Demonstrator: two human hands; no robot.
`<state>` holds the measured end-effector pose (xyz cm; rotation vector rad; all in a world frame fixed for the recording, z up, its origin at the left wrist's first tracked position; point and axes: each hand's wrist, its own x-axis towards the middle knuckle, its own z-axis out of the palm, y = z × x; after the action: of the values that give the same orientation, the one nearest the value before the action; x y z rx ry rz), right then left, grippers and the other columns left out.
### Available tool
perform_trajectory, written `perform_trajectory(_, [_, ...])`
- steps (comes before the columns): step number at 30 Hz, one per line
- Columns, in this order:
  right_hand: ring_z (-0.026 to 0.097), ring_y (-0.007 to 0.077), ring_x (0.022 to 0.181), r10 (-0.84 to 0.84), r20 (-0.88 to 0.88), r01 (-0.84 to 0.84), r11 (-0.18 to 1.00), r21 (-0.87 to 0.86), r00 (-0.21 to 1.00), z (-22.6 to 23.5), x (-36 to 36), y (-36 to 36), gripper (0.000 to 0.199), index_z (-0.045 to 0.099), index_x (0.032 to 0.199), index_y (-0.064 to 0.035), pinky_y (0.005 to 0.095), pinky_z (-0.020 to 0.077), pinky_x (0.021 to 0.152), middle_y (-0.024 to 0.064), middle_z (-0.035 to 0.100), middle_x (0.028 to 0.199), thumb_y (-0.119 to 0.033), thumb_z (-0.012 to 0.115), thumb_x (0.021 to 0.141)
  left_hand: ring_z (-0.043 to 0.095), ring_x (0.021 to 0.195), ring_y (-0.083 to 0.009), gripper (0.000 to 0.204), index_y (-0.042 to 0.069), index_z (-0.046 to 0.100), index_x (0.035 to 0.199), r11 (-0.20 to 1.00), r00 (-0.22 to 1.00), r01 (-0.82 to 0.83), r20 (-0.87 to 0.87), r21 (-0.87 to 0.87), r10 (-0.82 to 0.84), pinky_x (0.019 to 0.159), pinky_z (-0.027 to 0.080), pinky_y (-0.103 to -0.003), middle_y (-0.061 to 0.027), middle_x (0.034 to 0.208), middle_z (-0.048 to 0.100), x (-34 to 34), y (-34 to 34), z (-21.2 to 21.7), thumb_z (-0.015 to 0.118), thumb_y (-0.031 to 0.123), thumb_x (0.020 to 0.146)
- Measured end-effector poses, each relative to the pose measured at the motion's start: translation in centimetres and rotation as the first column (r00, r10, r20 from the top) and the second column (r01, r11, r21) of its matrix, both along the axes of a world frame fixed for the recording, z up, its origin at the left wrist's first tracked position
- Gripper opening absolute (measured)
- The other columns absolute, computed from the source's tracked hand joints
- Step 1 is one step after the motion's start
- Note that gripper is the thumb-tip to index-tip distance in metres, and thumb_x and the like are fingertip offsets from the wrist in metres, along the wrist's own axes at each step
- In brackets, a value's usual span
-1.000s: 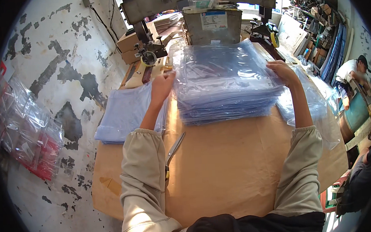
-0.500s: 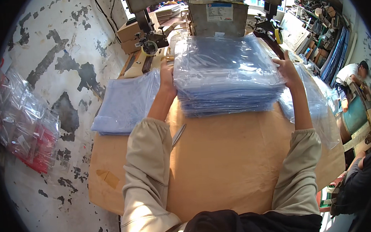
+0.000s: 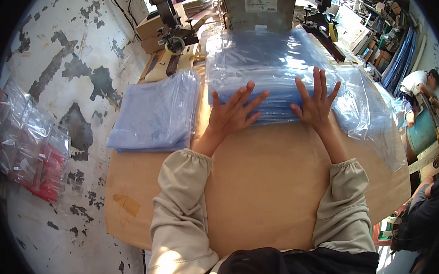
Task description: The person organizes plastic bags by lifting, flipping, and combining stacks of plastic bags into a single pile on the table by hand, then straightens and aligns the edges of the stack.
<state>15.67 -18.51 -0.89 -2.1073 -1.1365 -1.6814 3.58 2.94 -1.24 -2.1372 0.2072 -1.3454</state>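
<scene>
A thick stack of clear, bluish plastic sheets or bags (image 3: 269,50) lies at the far middle of the table. My left hand (image 3: 230,111) is at the left part of the stack's front edge, fingers spread. Toward the right part of that same edge is my right hand (image 3: 317,102), its fingers also stretched apart. Neither hand grips anything; the palms appear to rest against the layered edges. A smaller folded pile of bluish plastic (image 3: 153,113) lies left of my left forearm. More loose clear plastic (image 3: 362,104) lies to the right of the stack.
The brown-covered table (image 3: 266,184) has a torn tape patch (image 3: 127,205) at left. Behind the stack stand a grey metal box (image 3: 257,13) and clamp-like fixtures (image 3: 175,42). Clear bags (image 3: 28,142) hang on the peeling left wall. Another person (image 3: 418,89) bends over at far right.
Both hands have let go of the stack's sides and come nearer to me, onto its front edge, fingers now spread. The scissors-like metal tool near my left forearm no longer shows.
</scene>
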Motion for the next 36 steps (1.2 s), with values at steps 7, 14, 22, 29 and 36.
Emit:
perform_trajectory(7, [0.018,0.0246,0.132,0.101,0.132,-0.085,0.988,-0.126,0.986,-4.5,0.0,0.7,0.059,0.033,0.132,-0.0276,0.0634,-0.0017,0.098,0.0110,0.025,0.140,-0.060,0.029,0.084,0.000,0.135,-0.0166,0.055,0.030,0.023,0.137,0.987,0.993,-0.030,-0.108,0.157,0.047,0.096,-0.011,-0.064,0.0022,0.145,0.014,-0.4,-0.9,-3.1,0.037,0.045,0.086])
perform_trajectory(14, [0.017,0.0217,0.133,0.037,0.103,-0.006,0.957,-0.289,0.994,-3.2,-0.4,1.3,0.051,0.038,0.129,-0.0350,0.0628,-0.0026,0.099,0.0109,0.028,0.139,-0.055,0.039,0.082,0.004,0.135,-0.0144,0.059,0.030,0.025,0.136,1.000,0.985,0.005,-0.175,0.011,-0.003,0.101,-0.006,-0.058,0.0030,0.145,0.015,-1.4,-0.9,-2.4,0.044,0.042,0.082])
perform_trajectory(22, [0.045,0.0267,0.114,0.667,-0.211,-0.699,0.673,-0.243,0.715,-2.4,-9.9,2.2,0.034,0.050,0.116,-0.0153,0.0494,0.0354,0.093,0.0129,0.043,0.126,-0.025,0.052,0.083,0.029,0.128,-0.0223,0.058,0.028,0.034,0.131,0.997,0.950,0.082,-0.300,-0.010,-0.081,0.100,0.000,-0.063,-0.0050,0.139,0.030,-13.6,5.1,0.7,0.053,0.039,0.078])
perform_trajectory(29, [0.056,0.0239,0.091,0.563,-0.826,-0.658,0.623,0.422,0.003,-1.7,-16.1,13.7,0.034,0.045,0.114,0.0017,0.0317,0.0477,0.079,0.0148,0.051,0.107,-0.006,0.051,0.082,0.037,0.122,-0.0223,0.074,0.007,0.037,0.127,0.757,0.908,-0.207,-0.410,-0.619,-0.087,0.103,0.016,-0.052,-0.0111,0.127,0.043,-17.5,13.2,-2.2,0.061,0.050,0.071])
perform_trajectory(36, [0.055,0.0175,0.086,0.410,-0.638,-0.197,0.721,0.665,-0.652,-1.3,-14.4,18.6,0.051,0.027,0.128,0.0110,0.0274,0.0484,0.075,0.0140,0.051,0.102,-0.003,0.048,0.083,0.043,0.116,-0.0236,0.070,0.006,0.041,0.125,0.715,0.909,-0.269,-0.416,-0.645,-0.034,0.098,0.027,-0.044,-0.0119,0.126,0.045,-16.8,12.7,-3.1,0.056,0.053,0.075])
